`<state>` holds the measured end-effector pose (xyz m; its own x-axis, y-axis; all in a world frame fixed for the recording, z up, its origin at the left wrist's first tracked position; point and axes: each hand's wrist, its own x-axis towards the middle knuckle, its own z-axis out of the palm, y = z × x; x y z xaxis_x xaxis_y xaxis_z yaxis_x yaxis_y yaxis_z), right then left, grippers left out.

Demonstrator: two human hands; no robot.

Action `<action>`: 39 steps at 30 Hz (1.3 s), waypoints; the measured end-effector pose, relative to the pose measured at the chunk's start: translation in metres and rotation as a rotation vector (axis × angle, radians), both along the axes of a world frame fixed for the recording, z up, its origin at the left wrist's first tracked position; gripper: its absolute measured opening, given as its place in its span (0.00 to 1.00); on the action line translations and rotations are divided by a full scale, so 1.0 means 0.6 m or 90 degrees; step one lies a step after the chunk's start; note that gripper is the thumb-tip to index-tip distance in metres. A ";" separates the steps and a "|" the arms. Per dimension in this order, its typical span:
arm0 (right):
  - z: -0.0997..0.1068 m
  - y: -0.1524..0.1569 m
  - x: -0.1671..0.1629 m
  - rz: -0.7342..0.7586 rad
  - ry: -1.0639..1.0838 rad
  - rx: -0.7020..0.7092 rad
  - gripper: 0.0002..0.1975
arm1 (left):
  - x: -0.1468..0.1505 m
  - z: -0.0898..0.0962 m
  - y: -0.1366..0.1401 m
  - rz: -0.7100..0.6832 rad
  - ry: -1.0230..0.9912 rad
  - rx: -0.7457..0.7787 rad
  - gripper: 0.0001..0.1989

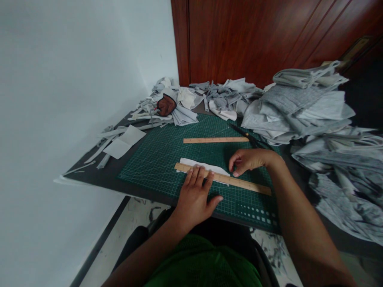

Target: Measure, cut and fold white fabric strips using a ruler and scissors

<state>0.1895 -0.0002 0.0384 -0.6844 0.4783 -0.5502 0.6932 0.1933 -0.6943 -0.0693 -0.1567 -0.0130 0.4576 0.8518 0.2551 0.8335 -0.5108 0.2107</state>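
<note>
My left hand (pixel 196 195) lies flat with fingers spread, pressing a wooden ruler (pixel 248 185) down. Under that ruler is a narrow strip of white fabric (pixel 218 170), its upper edge showing beyond the wood. Close to the strip's right end hovers my right hand (pixel 247 161), fingers curled in toward the thumb. Whether anything small is pinched there I cannot make out. All of this rests on a green cutting mat (pixel 155 159) with a printed grid.
A second wooden ruler (pixel 215 140) lies farther back, beside black scissors (pixel 254 139). Grey fabric stacks (pixel 299 103) rise on the right. Scraps (pixel 227 95) and a brown, dark-edged piece (pixel 166 105) line the back. A pale sheet (pixel 125 142) lies left.
</note>
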 end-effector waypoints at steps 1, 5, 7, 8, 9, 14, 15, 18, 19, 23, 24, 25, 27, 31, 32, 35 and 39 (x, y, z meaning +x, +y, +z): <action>0.001 -0.001 -0.004 0.006 0.006 0.005 0.24 | 0.000 0.000 0.000 0.001 -0.001 0.002 0.39; 0.004 -0.008 -0.020 0.007 -0.005 0.018 0.24 | 0.000 -0.001 0.000 0.004 -0.001 0.006 0.39; 0.004 -0.011 -0.027 0.001 -0.015 0.020 0.24 | 0.001 -0.001 -0.001 0.003 0.004 0.007 0.39; 0.004 -0.012 -0.029 0.000 -0.019 0.023 0.23 | 0.001 -0.001 -0.001 0.002 0.007 0.007 0.39; 0.004 -0.014 -0.031 -0.002 -0.022 0.030 0.21 | 0.001 0.000 -0.001 0.002 0.010 0.006 0.39; 0.004 -0.016 -0.034 -0.014 -0.029 0.050 0.16 | 0.001 0.001 0.000 0.000 0.011 0.005 0.40; 0.003 -0.016 -0.035 -0.015 -0.031 0.051 0.15 | 0.001 0.001 0.000 0.000 0.008 0.006 0.39; 0.002 -0.015 -0.036 -0.012 -0.040 0.060 0.15 | 0.001 0.000 0.001 0.001 -0.001 0.006 0.39; 0.002 -0.015 -0.036 -0.011 -0.043 0.064 0.15 | 0.001 0.000 0.001 0.002 -0.001 0.005 0.39; 0.002 -0.017 -0.038 -0.014 -0.052 0.075 0.14 | 0.001 0.000 0.000 0.001 0.004 0.000 0.39; 0.002 -0.017 -0.038 -0.014 -0.051 0.076 0.14 | 0.001 0.000 0.000 0.001 0.005 -0.002 0.39; 0.002 -0.018 -0.038 -0.013 -0.049 0.076 0.14 | 0.001 0.000 0.000 0.002 0.005 -0.003 0.39; 0.002 -0.018 -0.038 -0.007 -0.044 0.074 0.15 | 0.001 -0.001 0.000 0.003 0.004 -0.003 0.40; 0.001 -0.016 -0.037 -0.001 -0.035 0.077 0.17 | 0.000 -0.002 0.001 0.001 0.004 0.003 0.40; 0.001 -0.016 -0.037 -0.001 -0.032 0.076 0.17 | 0.000 -0.002 0.001 0.001 0.003 0.004 0.39; 0.000 -0.015 -0.036 -0.005 -0.020 0.062 0.16 | 0.000 0.000 0.001 0.004 0.001 -0.002 0.40; 0.000 -0.015 -0.035 -0.001 -0.016 0.055 0.19 | 0.001 0.002 0.001 0.005 0.007 -0.007 0.40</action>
